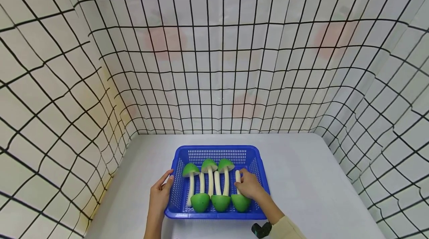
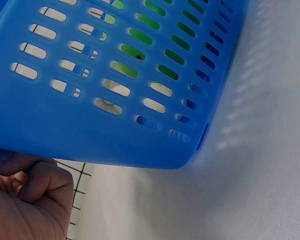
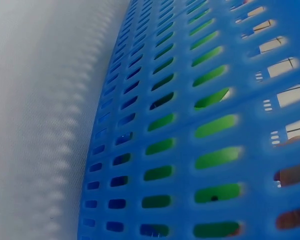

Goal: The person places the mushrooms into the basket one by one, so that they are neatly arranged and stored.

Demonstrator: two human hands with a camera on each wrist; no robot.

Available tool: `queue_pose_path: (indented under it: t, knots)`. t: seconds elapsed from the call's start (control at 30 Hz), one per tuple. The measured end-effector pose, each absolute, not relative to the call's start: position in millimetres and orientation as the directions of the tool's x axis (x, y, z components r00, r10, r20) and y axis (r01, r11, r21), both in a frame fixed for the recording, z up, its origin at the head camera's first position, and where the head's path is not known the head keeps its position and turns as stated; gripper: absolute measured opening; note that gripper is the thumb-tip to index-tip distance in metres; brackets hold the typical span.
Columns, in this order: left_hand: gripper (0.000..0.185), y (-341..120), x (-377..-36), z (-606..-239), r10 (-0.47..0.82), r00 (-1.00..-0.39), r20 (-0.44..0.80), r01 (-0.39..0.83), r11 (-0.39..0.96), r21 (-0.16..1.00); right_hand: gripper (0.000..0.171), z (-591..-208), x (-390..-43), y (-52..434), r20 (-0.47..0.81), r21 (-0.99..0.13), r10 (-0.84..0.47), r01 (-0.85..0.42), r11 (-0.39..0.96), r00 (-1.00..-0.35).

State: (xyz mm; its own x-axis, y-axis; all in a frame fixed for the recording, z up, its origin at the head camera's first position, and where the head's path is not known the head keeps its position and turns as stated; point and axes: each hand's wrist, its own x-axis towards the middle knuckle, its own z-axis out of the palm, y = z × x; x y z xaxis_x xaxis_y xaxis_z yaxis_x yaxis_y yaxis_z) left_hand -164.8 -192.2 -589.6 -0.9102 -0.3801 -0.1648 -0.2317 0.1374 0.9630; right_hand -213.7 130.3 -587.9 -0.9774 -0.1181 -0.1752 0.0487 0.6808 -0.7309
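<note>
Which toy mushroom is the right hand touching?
The right hand holds the rightmost mushroom in the blue basket, its green cap toward the person; the other five lie untouched.

Your blue basket point(image 1: 218, 152) sits mid-table, packed: six green-capped mushrooms point(image 1: 210, 185) side by side, little gap between stems. Your left hand point(image 1: 161, 193) blocks basket's left wall, your right hand point(image 1: 248, 186) covers rightmost stem. Open white table point(image 1: 318, 187) right, left and behind basket. Grid-pattern walls point(image 1: 214, 64) close three sides.
</note>
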Motion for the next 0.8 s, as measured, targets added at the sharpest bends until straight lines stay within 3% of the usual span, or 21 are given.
queue_pose_path:
  t: [0.27, 0.5, 0.8]
  knots:
    - [0.047, -193.4, -164.6, -586.2, -0.360, -0.920, -0.155, -0.227, 0.167, 0.959, 0.061, -575.9, -207.1, 130.5, -0.184, -0.708, -0.120, 0.047, 0.705, -0.976]
    - [0.045, -203.9, -168.4, -583.6, -0.272, -0.952, -0.144, -0.212, 0.239, 0.948, 0.058, -558.4, -200.5, 139.4, -0.118, -0.773, -0.135, 0.006, 0.634, -0.984]
    - [0.058, -227.0, -159.8, -577.6, -0.115, -0.986, -0.122, -0.164, 0.518, 0.840, 0.046, -539.2, -203.9, 183.7, 0.022, -0.816, -0.119, -0.087, 0.572, -0.993]
